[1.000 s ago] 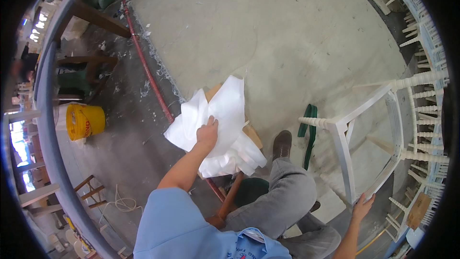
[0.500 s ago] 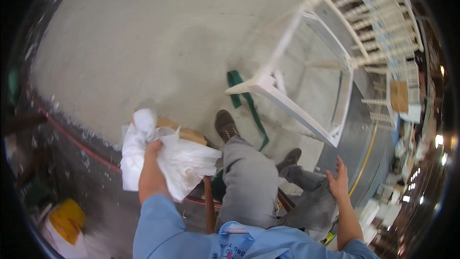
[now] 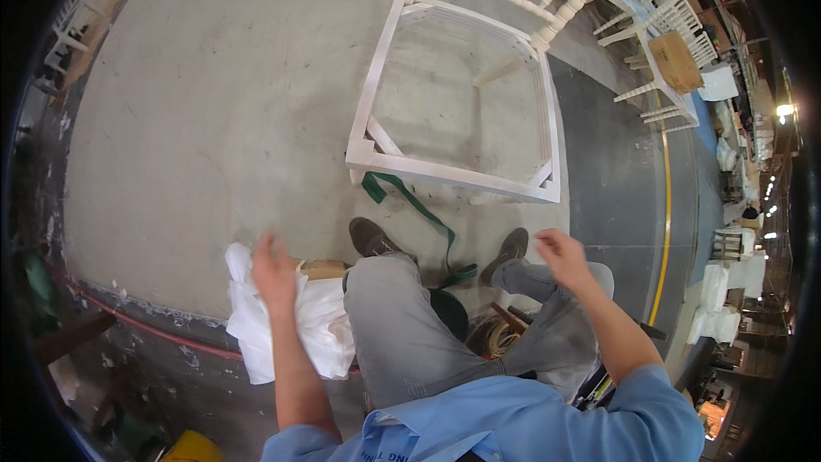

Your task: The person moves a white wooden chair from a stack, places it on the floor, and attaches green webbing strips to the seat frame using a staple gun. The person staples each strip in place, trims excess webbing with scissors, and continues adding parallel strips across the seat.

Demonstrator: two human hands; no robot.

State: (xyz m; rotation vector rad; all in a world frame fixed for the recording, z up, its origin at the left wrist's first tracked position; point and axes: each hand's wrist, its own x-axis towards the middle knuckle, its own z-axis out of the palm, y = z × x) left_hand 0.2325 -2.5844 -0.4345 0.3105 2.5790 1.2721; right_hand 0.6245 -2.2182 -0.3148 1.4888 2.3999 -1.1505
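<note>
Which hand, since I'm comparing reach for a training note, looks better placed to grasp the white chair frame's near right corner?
Probably the right hand: in the picture it is just below that corner of the chair frame; the left hand, blurred, is farther off, by the white sheets.

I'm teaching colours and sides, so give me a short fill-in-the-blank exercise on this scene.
The person's hand nearer the white sheet is the ____ one.
The strap near the chair is coloured ____.
The line along the floor at right is coloured ____.
Missing words: left; green; yellow.
</note>
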